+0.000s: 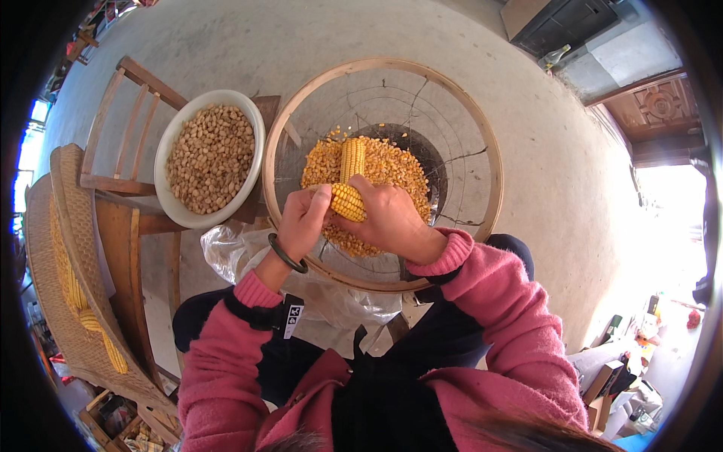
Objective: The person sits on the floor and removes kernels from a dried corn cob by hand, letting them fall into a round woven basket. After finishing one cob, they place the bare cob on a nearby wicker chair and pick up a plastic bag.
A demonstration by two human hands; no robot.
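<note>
Between both hands is a yellow ear of corn (348,202), held above a round sieve (496,169) with a wooden rim and wire mesh. My left hand (302,217) grips its left end, thumb on top. My right hand (390,214) wraps the other end, and the fingers beneath are hidden. A heap of loose corn kernels (395,164) lies on the mesh. On that heap rests a second ear of corn (353,158), just beyond my hands.
A white basin (161,169) of round tan nuts or seeds sits left, by a wooden chair (133,124). Further left, a woven tray (79,198) holds several ears of corn (87,316). Clear plastic sheeting (339,308) hangs below the sieve. Boxes (604,378) stand at lower right.
</note>
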